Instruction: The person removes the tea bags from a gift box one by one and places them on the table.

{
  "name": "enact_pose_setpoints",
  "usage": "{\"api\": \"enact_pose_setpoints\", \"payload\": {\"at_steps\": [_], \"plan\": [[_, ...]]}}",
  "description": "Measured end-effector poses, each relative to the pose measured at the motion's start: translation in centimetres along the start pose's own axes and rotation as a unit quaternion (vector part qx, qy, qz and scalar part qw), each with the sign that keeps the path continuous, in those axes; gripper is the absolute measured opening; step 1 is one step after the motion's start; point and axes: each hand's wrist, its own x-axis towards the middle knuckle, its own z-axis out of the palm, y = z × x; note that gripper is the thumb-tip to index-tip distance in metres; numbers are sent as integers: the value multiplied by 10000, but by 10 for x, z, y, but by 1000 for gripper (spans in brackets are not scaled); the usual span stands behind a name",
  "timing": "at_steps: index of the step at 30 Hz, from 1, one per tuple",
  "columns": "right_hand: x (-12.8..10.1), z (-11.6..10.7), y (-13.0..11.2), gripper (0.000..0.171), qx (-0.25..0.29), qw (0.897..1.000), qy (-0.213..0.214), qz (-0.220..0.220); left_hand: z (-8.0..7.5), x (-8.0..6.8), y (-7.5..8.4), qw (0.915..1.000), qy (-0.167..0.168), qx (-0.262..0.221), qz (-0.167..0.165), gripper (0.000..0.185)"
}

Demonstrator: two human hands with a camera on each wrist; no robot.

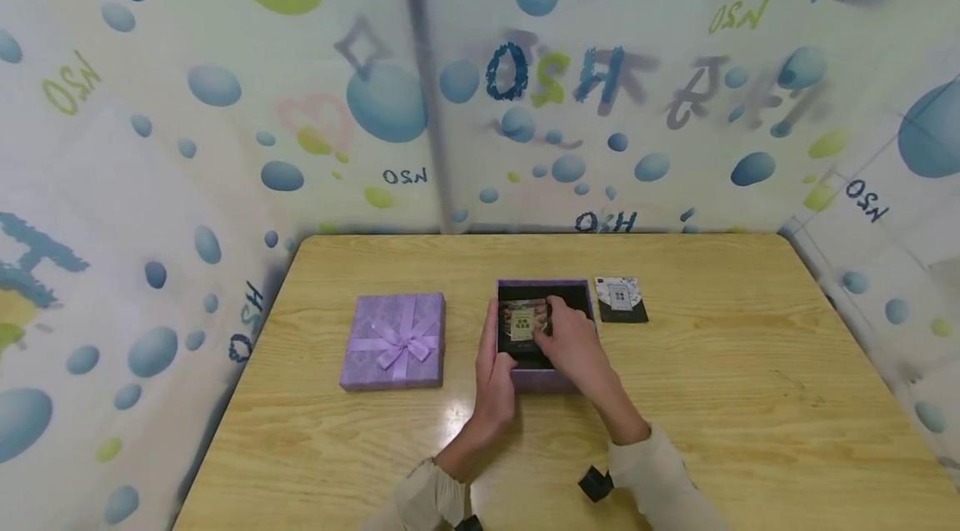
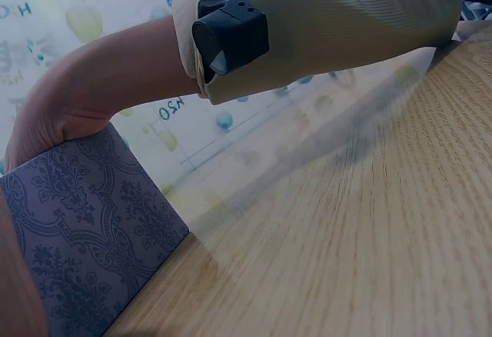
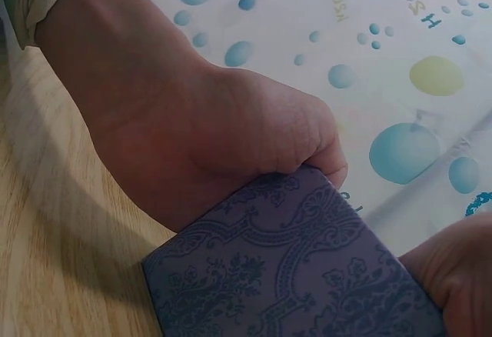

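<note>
A purple gift box base [image 1: 543, 382], dark inside, sits lidless on the table. My left hand [image 1: 495, 393] holds its left side, fingers along the outer wall and thumb over the rim near the front corner. Reaching in from the right, my right hand [image 1: 576, 343] pinches the right edge of a small dark packet [image 1: 522, 323] with a gold label; its fingertips are partly hidden. Both wrist views show the box's patterned outer wall [image 2: 92, 229], which hides the packet from them. In the right wrist view the right hand [image 3: 207, 133] bends over the rim.
The purple lid [image 1: 375, 365] with a ribbon bow lies on the table [image 1: 750, 406] to the left. A black-and-white packet [image 1: 621, 299] lies right of the box. A patterned curtain [image 1: 480, 131] rises behind the table. Small black devices [image 1: 596, 483] sit at both wrists.
</note>
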Motion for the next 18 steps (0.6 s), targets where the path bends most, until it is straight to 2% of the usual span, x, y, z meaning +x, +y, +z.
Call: {"api": "enact_pose_setpoints", "payload": {"at_steps": [3,7,10,18], "plan": [[1,1,-1,21,-91,9999,-67,42,0,0,0,10000,7,17,-4,87],[3,1,1,42,-74,9997,-228,-45,-1,0,1,10000,8,28,12,87],[4,1,1,46,-81,9996,-252,-91,-1,1,1,10000,14,14,34,87],[4,3,2,15,50,9999,-122,-15,0,0,1,10000,-13,57,3,87]]}}
